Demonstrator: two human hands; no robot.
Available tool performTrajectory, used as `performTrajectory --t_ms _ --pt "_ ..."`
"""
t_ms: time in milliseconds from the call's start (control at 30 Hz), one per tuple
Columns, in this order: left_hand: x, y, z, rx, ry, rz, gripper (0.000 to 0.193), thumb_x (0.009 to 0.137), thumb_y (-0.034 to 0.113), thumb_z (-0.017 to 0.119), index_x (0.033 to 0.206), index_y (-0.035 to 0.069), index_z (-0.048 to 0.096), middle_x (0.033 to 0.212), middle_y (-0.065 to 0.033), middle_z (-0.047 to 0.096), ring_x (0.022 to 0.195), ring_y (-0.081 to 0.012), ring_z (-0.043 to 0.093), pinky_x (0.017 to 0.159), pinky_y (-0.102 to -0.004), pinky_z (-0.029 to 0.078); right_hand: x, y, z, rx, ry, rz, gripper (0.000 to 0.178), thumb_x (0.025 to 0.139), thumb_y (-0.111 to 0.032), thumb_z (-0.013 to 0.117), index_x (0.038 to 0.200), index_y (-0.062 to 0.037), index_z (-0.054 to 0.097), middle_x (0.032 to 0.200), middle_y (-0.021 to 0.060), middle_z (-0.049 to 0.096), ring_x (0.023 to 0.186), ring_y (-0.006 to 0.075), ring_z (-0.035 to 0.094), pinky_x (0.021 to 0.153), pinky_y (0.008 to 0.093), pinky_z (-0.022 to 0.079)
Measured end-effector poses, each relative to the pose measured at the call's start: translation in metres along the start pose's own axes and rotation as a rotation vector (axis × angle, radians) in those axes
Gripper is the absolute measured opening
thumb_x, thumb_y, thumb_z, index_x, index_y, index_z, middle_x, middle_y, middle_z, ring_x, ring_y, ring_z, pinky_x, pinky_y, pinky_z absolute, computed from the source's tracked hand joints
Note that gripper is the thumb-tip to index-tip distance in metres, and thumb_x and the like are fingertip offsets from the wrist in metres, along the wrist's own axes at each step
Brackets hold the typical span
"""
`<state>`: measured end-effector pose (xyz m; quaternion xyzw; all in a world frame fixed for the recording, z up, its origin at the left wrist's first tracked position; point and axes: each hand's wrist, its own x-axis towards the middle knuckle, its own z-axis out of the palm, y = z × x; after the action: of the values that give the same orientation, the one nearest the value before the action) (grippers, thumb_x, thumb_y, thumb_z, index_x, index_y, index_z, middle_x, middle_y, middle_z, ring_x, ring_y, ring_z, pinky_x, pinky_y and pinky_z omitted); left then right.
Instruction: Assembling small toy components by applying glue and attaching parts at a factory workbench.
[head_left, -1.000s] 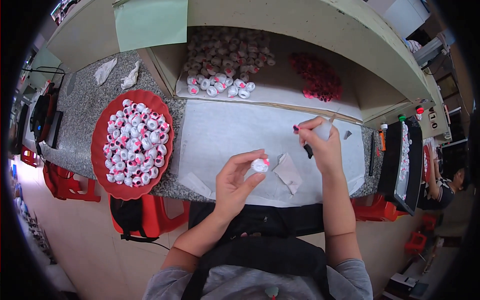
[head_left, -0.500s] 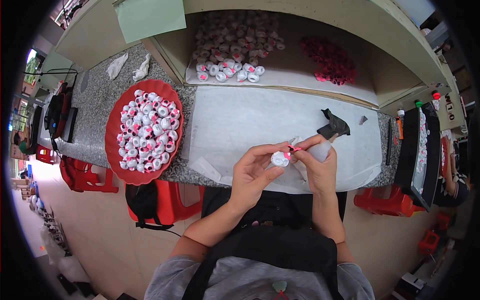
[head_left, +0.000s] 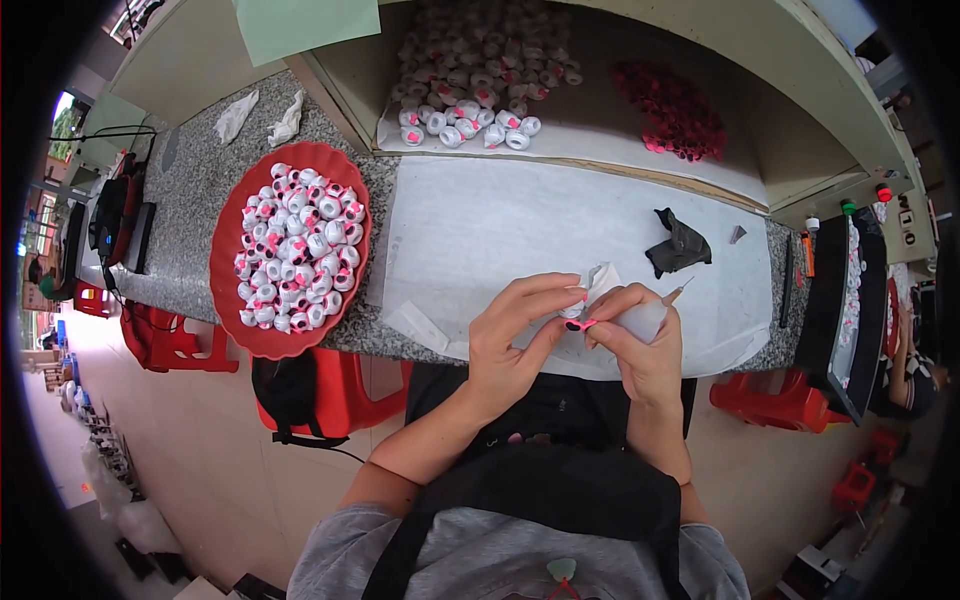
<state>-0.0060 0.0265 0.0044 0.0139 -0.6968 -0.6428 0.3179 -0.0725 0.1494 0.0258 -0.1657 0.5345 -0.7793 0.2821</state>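
Note:
Over the front of a white paper sheet, my two hands meet fingertip to fingertip. My left hand is closed on a small rounded white piece, mostly hidden behind the fingers. A small pink-and-black part shows between both hands' fingertips, and my right hand pinches at it. A thin pointed tool sticks out past the right fingers; its kind is unclear. White crumpled tissue shows behind the fingertips, and whitish translucent material lies against the right hand.
At left stands a red scalloped dish heaped with white, pink and black pieces. A shelf holds many white pieces and a pile of pink parts. Black crumpled material lies right on the sheet. Red stools stand below.
The white piece has turned and slipped mostly behind my left fingers. The pink-and-black part sits lower, and the right fingers have curled closer. The pointed tool now shows. The whole view has shifted slightly.

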Motion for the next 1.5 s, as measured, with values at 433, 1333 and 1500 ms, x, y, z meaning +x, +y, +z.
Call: performTrajectory --t_ms 433,1333,1500 --pt "-0.006 0.000 -0.001 -0.418 -0.066 -0.115 0.028 0.071 -0.003 0.054 0.098 0.001 0.047 0.100 -0.0184 0.050 0.093 -0.0225 0.049 0.078 -0.0294 0.040 -0.003 0.009 0.006 -0.057 0.096 -0.163 0.024 0.063 0.007 0.060 0.083 -0.0002 0.049 0.073 0.0076 0.053 0.065 0.0111 0.050 0.058 0.0210 0.040" --pt "-0.012 -0.003 -0.005 -0.513 -0.118 -0.151 0.021 0.072 0.003 0.056 0.092 0.001 0.054 0.092 -0.0104 0.057 0.091 -0.0187 0.052 0.094 -0.0414 0.023 -0.010 0.012 0.009 -0.013 -0.016 -0.115 0.028 0.060 0.005 0.062 0.085 0.0054 0.049 0.079 0.0166 0.055 0.058 0.0180 0.054 0.046 0.0248 0.044" --pt "-0.010 0.001 -0.004 -0.474 -0.088 -0.172 0.020 0.070 0.006 0.058 0.088 0.000 0.052 0.086 -0.0108 0.057 0.086 -0.0190 0.053 0.095 -0.0430 0.023 -0.008 0.011 0.009 -0.016 -0.024 -0.111 0.027 0.061 0.003 0.062 0.085 0.0054 0.048 0.073 0.0162 0.055 0.054 0.0177 0.054 0.044 0.0243 0.044"
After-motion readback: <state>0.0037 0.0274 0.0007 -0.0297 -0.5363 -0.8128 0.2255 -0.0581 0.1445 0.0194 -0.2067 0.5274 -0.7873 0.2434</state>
